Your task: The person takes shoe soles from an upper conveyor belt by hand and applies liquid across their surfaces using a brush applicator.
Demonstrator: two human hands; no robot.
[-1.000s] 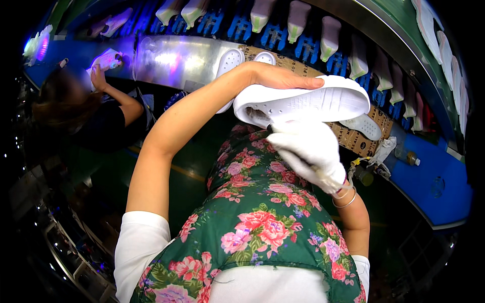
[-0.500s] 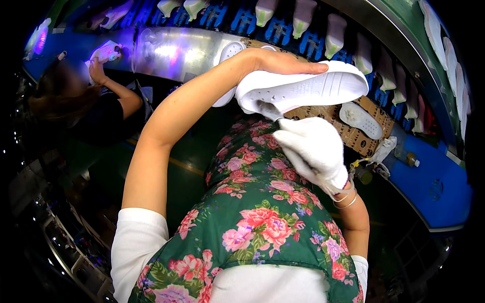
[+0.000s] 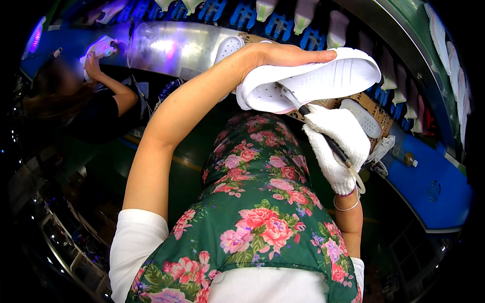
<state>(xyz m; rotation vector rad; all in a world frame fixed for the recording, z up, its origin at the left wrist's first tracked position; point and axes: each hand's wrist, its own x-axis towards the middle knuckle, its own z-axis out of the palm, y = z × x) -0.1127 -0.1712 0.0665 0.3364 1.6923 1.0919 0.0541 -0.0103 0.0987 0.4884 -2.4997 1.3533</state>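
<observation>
My bare left hand (image 3: pixel 289 53) is closed on a white clog-like shoe (image 3: pixel 348 76), its fingers along the far rim. The shoe is tipped so that its hollow inside faces me, with small holes showing at the left end. In my right hand (image 3: pixel 339 141), covered by a white knitted glove, is a slim brush (image 3: pixel 303 108) with a dark handle. A thin pale tube (image 3: pixel 359 182) runs from the brush's rear end near my wrist. Its tip reaches inside the shoe opening; whether it touches the inner wall I cannot tell.
Behind my left forearm lies another white shoe (image 3: pixel 230 46). A white perforated sole piece (image 3: pixel 365 119) rests on printed cardboard (image 3: pixel 385 124), near a small bottle (image 3: pixel 410 160) on a blue bench (image 3: pixel 429 192). Beyond are blue racks (image 3: pixel 279 28) holding shoes. A co-worker (image 3: pixel 108 88) handles a shoe at left.
The shoe has shifted slightly right and tilted, opening more toward me. My right hand has moved right and turned, and the brush tip has gone from the shoe's near edge farther inside.
</observation>
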